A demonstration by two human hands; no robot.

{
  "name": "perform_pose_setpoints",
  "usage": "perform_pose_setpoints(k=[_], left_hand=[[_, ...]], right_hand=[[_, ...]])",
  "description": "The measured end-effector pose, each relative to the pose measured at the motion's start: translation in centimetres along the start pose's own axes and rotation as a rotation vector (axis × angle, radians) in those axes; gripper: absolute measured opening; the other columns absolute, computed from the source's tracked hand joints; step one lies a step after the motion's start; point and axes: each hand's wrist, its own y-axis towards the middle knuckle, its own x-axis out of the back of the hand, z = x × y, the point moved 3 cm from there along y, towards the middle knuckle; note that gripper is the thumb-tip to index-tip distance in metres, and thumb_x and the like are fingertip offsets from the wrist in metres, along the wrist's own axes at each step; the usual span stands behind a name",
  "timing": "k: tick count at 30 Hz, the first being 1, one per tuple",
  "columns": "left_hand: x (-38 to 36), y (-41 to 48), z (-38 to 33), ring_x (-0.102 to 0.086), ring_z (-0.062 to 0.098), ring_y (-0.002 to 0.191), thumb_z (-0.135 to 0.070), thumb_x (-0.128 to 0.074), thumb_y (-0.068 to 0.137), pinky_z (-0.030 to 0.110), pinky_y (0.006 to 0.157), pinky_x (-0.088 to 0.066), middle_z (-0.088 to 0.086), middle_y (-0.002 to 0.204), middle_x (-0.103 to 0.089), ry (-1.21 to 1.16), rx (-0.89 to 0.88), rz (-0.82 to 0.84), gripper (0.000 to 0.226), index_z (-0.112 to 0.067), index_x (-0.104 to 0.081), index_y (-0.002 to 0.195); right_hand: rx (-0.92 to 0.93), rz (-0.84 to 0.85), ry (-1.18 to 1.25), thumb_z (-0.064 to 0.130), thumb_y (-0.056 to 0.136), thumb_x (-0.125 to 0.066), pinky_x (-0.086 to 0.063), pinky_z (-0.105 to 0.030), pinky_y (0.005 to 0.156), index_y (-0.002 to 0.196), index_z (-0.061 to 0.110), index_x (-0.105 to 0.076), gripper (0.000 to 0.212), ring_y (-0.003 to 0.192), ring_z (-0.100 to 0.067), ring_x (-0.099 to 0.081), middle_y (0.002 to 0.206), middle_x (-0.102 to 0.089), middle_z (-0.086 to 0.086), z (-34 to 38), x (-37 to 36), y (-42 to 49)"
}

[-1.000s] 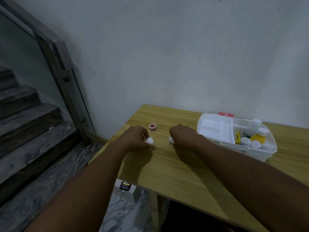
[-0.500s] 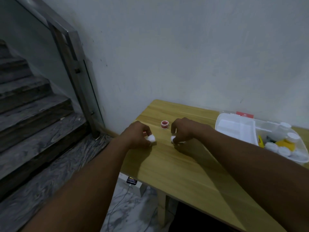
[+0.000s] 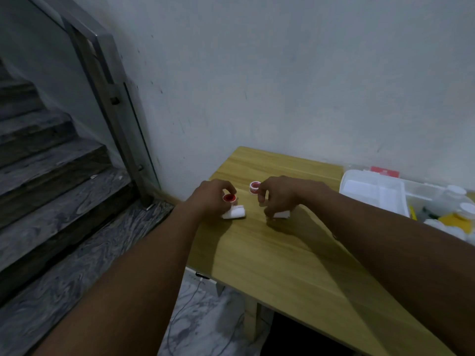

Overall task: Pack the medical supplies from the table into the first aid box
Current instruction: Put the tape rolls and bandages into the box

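Left hand (image 3: 210, 199) pinches a red-centred tape roll (image 3: 229, 198) above a white gauze roll (image 3: 235, 212) under its fingers. Right hand (image 3: 280, 195) closes on a second tape roll (image 3: 254, 186) and gauze roll (image 3: 282, 214). Open first aid box (image 3: 372, 191) sits on the table (image 3: 295, 253), far right.

- A red-centred tape roll (image 3: 229, 198) sits pinched at the left hand's (image 3: 210, 199) fingertips, open face toward the camera, above a white gauze roll (image 3: 235, 212) lying on the bench (image 3: 282, 253).
- A second tape roll (image 3: 254, 186), white-rimmed with a red core, touches the right hand's (image 3: 280, 195) fingers.
- Another white gauze roll (image 3: 282, 214) lies under that hand, partly hidden.
- The white first aid box (image 3: 372, 191) stands open at the bench's right, bottles (image 3: 460, 209) inside.
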Motion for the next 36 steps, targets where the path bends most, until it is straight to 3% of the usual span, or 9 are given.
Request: perform_pose_setpoints(k=[4,8,14,17,21,25,28,33,36], left_hand=[[-0.2,1.1,-0.5,-0.063,0.014,0.09,-0.038,-0.076,0.081,0.035,0.08,-0.057,-0.001,0.098,-0.067,-0.041,0.002,-0.004,0.029,-0.031,-0.067,0.108],[0.5,2.2,-0.5,-0.065,0.013,0.082,-0.038,-0.074,0.081,0.033,0.073,-0.057,-0.001,0.089,-0.069,-0.051,-0.017,-0.04,0.025,-0.03,-0.065,0.102],[1.1,3.7,-0.6,-0.064,0.018,0.09,-0.023,-0.076,0.081,0.024,0.066,-0.048,0.004,0.1,-0.071,-0.042,-0.044,-0.021,0.023,-0.019,-0.067,0.101],[0.7,4.1,-0.7,-0.062,0.014,0.09,-0.019,-0.078,0.081,0.017,0.06,-0.042,0.004,0.106,-0.07,-0.051,-0.043,0.01,0.026,-0.017,-0.069,0.105],[-0.1,4.6,-0.8,-0.061,0.004,0.078,-0.019,-0.081,0.08,0.017,0.057,-0.042,0.005,0.101,-0.071,-0.096,-0.03,0.064,0.037,-0.022,-0.066,0.114],[-0.7,5.0,-2.0,-0.064,0.019,0.094,-0.024,-0.081,0.078,0.026,0.072,-0.045,0.003,0.099,-0.068,-0.071,-0.074,0.044,0.059,-0.029,-0.057,0.132],[-1.6,5.3,-3.3,-0.061,0.019,0.095,-0.031,-0.084,0.076,0.028,0.078,-0.043,0.001,0.097,-0.065,-0.045,-0.131,0.052,0.074,-0.033,-0.051,0.141],[-2.8,5.7,-4.7,-0.06,0.015,0.085,-0.03,-0.081,0.077,0.026,0.067,-0.039,-0.006,0.09,-0.059,0.053,-0.142,0.005,0.04,-0.034,-0.068,0.115],[-3.2,5.6,-4.9,-0.064,0.019,0.087,-0.045,-0.076,0.076,0.029,0.065,-0.043,-0.003,0.092,-0.065,0.064,-0.125,-0.034,0.029,-0.037,-0.066,0.102]], right_hand=[[0.071,-0.052,0.035,0.016,0.082,-0.071,-0.053,-0.029,0.068,0.102,0.017,-0.066,0.021,0.077,-0.01,-0.06,0.087,-0.055,0.021,-0.3,-0.6,-0.3],[0.208,-0.137,0.067,0.023,0.081,-0.073,-0.049,-0.031,0.076,0.116,0.022,-0.064,0.037,0.088,-0.015,-0.056,0.1,-0.056,0.005,1.1,-0.7,-0.5],[0.375,-0.217,0.172,0.032,0.085,-0.071,-0.048,-0.028,0.066,0.097,0.014,-0.075,0.022,0.082,-0.015,-0.061,0.095,-0.067,-0.001,4.4,-1.6,-1.0],[0.435,-0.186,0.183,0.023,0.089,-0.067,-0.043,-0.016,0.062,0.101,0.012,-0.075,0.018,0.073,-0.001,-0.056,0.096,-0.061,0.01,5.1,-3.4,-1.3],[0.385,-0.179,0.159,0.023,0.083,-0.074,-0.045,-0.023,0.063,0.095,0.014,-0.076,0.015,0.076,-0.011,-0.065,0.088,-0.072,0.003,3.8,-3.8,-1.2],[0.263,-0.126,0.05,0.025,0.079,-0.077,-0.053,-0.032,0.076,0.1,0.017,-0.076,0.022,0.086,-0.01,-0.06,0.089,-0.061,0.013,1.1,-2.4,-2.0],[0.174,-0.13,0.0,0.027,0.079,-0.078,-0.053,-0.034,0.08,0.1,0.019,-0.076,0.022,0.091,-0.014,-0.06,0.094,-0.067,0.007,-1.3,-1.6,-2.6],[0.078,-0.154,-0.005,0.023,0.079,-0.075,-0.05,-0.03,0.071,0.095,0.02,-0.076,0.016,0.089,-0.017,-0.063,0.095,-0.072,0.001,-3.4,-0.5,-2.9],[0.085,-0.205,0.025,0.023,0.082,-0.072,-0.049,-0.029,0.07,0.102,0.017,-0.074,0.021,0.087,-0.018,-0.062,0.1,-0.069,-0.001,-3.2,1.4,-3.7]])
